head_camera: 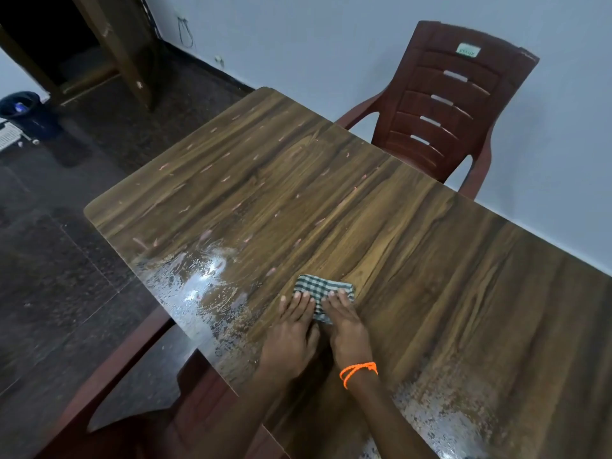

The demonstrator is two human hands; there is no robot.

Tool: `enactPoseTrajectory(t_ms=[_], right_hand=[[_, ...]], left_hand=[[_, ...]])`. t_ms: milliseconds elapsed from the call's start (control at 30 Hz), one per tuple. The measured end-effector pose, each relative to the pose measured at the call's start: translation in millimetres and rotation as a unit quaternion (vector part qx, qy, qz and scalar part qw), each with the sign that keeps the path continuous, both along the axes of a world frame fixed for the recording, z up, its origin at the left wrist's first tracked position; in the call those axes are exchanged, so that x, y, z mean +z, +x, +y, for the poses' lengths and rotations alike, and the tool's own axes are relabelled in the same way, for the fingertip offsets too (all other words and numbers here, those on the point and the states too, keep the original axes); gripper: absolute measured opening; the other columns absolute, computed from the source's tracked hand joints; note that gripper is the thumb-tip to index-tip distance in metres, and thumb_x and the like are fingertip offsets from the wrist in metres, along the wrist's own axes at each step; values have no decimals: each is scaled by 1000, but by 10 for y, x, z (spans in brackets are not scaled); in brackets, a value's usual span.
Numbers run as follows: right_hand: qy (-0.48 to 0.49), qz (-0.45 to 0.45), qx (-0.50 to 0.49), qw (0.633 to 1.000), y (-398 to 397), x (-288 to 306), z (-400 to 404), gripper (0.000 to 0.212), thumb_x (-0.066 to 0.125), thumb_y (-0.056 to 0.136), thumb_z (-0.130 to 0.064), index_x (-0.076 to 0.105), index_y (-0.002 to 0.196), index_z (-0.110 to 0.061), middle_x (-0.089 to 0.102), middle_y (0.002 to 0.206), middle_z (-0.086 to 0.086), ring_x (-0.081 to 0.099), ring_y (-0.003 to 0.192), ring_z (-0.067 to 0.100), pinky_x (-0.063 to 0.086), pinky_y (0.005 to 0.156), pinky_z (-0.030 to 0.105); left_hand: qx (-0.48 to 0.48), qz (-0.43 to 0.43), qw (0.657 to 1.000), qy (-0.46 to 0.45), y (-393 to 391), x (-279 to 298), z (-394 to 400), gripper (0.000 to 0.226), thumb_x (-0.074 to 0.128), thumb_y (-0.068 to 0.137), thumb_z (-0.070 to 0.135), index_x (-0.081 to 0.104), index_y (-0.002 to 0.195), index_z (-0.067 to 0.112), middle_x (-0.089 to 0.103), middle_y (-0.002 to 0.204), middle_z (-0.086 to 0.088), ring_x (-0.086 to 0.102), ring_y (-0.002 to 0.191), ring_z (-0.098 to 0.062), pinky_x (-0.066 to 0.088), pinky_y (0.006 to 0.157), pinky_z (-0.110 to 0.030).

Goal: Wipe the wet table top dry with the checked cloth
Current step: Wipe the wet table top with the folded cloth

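Checked cloth (322,290) (folded, woven) lies under both flat hands' (319,329) straight fingers on glossy wet wood-grain table top (414,246).

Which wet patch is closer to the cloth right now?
The shiny wet patch left of the checked cloth; the other wet patch lies at the near right edge.

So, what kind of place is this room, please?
Probably a plain room in a home or small office: a wood-grain table top with plastic chair against a bare painted wall, and a dark tiled floor.
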State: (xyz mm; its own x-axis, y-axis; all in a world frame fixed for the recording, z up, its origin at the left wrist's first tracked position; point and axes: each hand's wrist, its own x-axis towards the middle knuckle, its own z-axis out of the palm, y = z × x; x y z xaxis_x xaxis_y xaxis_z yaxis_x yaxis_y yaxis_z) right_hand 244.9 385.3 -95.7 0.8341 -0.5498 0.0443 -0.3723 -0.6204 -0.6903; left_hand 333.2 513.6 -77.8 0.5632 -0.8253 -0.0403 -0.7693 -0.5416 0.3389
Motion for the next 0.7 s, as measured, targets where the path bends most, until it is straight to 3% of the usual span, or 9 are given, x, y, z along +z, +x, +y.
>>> enactPoseTrajectory(t_ms=[133, 233, 300, 400, 533, 700], right_hand=[[-33, 18, 64, 997, -337, 33, 122, 57, 32, 79, -5, 58, 129, -11, 50, 140, 1, 29, 139, 14, 27, 112, 29], [-44, 17, 90, 995, -580, 85, 26, 60, 45, 72, 4, 59, 128, -11, 50, 140, 0, 30, 138, 12, 22, 113, 21], [-39, 21, 78, 996, -612, 89, -72, 64, 51, 68, 12, 59, 127, -11, 52, 138, 2, 31, 138, 13, 19, 113, 18], [-19, 17, 30, 999, -463, 64, -160, 54, 47, 74, 7, 62, 124, -8, 56, 133, 9, 34, 136, 17, 21, 113, 19], [-5, 6, 7, 1000, -114, 62, -58, 51, 31, 81, -10, 64, 119, -4, 59, 129, 14, 39, 134, 26, 31, 110, 34], [-21, 4, 58, 998, 87, 92, 320, 47, 38, 80, -6, 63, 120, -3, 59, 128, 14, 39, 134, 29, 36, 105, 49]], left_hand=[[7, 35, 999, 7, -377, 53, 262, 63, 36, 99, 46, 31, 153, 13, 23, 160, -4, 8, 151, -15, 10, 122, -44], [0, 66, 997, 27, -597, 127, 232, 69, 32, 98, 51, 23, 155, 14, 15, 162, -3, 0, 151, -14, 5, 122, -43], [5, 77, 996, 33, -619, 175, 124, 71, 30, 98, 53, 22, 156, 13, 13, 163, -3, 0, 151, -14, 1, 122, -42], [1, 85, 995, 54, -493, 185, -64, 73, 25, 97, 55, 18, 156, 12, 10, 164, -4, -2, 151, -14, -4, 122, -41], [11, 47, 997, 64, -154, 176, -76, 69, 24, 98, 52, 27, 154, 11, 24, 161, -6, 9, 151, -16, -2, 122, -41], [41, 17, 997, 61, 7, 201, 351, 64, 24, 101, 52, 34, 152, 14, 32, 158, -4, 15, 150, -16, 2, 123, -41]])
